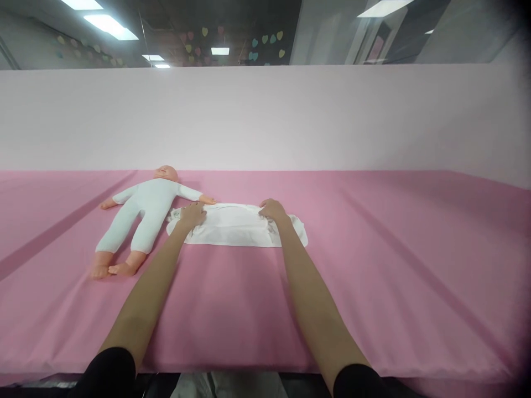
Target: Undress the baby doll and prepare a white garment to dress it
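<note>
Both hands, left hand and right hand, press flat and open on the white cloth beside the doll; it looks light, limp, best pinched at its corners

You get bright, even light from the ceiling panels, which glare white, with only soft shadows on the pink table, bent, darkened edges, and slight overall softness.

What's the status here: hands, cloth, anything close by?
Left hand and right hand flat on white garment, palms down. Garment spread on pink table cover. Baby doll lying just left, arm near left hand.
</note>
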### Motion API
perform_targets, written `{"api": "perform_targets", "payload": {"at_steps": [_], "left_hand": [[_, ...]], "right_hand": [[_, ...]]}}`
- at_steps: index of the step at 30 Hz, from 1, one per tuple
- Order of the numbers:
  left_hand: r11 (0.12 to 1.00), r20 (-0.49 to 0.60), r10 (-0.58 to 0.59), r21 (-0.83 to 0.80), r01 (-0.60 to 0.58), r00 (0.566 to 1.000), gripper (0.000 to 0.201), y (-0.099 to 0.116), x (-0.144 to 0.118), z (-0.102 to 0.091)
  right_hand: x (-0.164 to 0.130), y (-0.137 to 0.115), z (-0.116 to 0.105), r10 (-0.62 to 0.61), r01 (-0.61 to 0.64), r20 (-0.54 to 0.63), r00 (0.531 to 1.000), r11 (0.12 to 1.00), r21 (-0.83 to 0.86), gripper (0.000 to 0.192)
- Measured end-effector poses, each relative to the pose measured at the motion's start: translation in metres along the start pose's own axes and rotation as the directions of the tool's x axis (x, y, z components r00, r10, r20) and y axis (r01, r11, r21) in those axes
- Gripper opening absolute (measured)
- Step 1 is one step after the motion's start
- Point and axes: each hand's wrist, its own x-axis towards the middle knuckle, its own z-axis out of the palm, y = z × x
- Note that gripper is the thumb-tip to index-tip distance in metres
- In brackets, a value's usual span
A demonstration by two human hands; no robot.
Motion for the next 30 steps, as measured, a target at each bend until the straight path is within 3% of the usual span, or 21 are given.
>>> {"api": "perform_targets", "payload": {"at_steps": [7,15,22,30], "left_hand": [[0.999,-0.05,0.035,0.001,-0.035,0.998,0.047,0.003,0.023,0.015],[0.995,-0.02,0.01,-0.1,-0.012,1.0,0.046,0.001,0.031,0.006],[0.98,-0.006,-0.021,-0.197,0.019,1.0,0.036,-0.016,0.036,0.0],[0.968,-0.094,-0.081,-0.243,0.056,0.992,0.034,-0.055,0.044,-0.008]], "right_hand": [[0.0,0.001,-0.006,-0.033,0.034,0.02,0.999,0.998,-0.047,0.034],[-0.002,0.0,-0.016,-0.016,0.017,0.045,0.999,1.0,-0.011,0.017],[-0.018,-0.009,-0.039,-0.063,0.063,0.053,0.997,0.998,0.017,0.006],[-0.027,-0.014,-0.045,-0.083,0.083,0.049,0.995,0.997,0.011,0.012]]}}
